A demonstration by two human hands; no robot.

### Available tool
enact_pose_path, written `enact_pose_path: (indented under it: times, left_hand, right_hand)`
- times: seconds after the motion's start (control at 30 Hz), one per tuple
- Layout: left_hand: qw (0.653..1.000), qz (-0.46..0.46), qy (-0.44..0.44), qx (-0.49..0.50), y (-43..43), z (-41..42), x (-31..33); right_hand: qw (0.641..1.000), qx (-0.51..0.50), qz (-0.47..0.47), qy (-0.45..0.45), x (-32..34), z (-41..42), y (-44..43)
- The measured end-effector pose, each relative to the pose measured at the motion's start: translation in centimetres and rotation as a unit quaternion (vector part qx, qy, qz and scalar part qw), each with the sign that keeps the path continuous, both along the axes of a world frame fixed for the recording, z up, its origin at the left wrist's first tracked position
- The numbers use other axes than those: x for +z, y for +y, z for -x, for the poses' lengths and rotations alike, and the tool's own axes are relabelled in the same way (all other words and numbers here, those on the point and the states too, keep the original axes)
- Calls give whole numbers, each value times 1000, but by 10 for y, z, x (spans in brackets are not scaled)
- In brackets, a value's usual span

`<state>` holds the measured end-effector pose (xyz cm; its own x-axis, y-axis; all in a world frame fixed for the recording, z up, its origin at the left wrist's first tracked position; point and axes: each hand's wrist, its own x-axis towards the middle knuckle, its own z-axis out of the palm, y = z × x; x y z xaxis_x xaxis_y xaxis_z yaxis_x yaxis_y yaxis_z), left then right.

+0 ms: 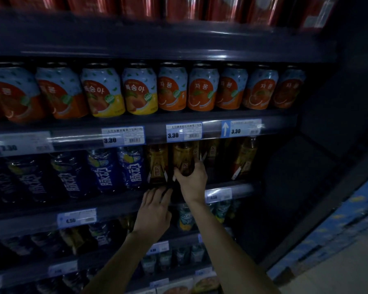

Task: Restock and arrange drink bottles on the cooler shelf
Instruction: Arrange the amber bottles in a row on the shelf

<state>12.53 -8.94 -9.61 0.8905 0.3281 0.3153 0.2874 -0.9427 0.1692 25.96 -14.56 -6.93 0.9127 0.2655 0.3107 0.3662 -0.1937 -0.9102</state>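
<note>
Amber drink bottles with gold labels stand on the cooler's middle shelf [229, 186]. My right hand [192, 180] is wrapped around the lower part of one amber bottle [182, 155] at the shelf front. A second amber bottle [157, 164] stands just left of it. My left hand [154, 211] lies below, fingers spread, fingertips touching the base of that left bottle at the shelf edge. Another amber bottle [244, 158] stands further right, with a dark gap between it and the held one.
Blue-labelled bottles [132, 166] fill the shelf to the left. Fruit juice cans [172, 90] line the shelf above, red cans at the top. Price tags [184, 131] run along the shelf rails. Lower shelves hold more bottles. Blue boxes [338, 225] are stacked at right.
</note>
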Motion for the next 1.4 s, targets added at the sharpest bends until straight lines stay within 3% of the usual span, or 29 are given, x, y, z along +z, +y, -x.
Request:
enact_pose_path:
  times: [0.53, 0.77, 0.9, 1.07, 1.2, 1.4]
  left_hand:
    - [1000, 8, 14, 12, -5, 0, 3]
    - [1000, -7, 19, 2, -3, 1, 2]
    - [999, -16, 34, -3, 0, 1, 0]
    - [999, -24, 38, -22, 3, 2, -4]
    - [998, -23, 17, -55, 11, 4, -7]
    - [995, -45, 73, -58, 20, 5, -9]
  right_hand:
    - [993, -73, 91, -7, 17, -46, -76]
    - [978, -124, 58, -154, 13, 12, -64]
    - [995, -3, 72, -68, 4, 37, -23]
    - [996, 64, 52, -18, 8, 44, 20]
    - [997, 76, 22, 16, 6, 46, 36]
    - [998, 57, 33, 6, 4, 42, 37]
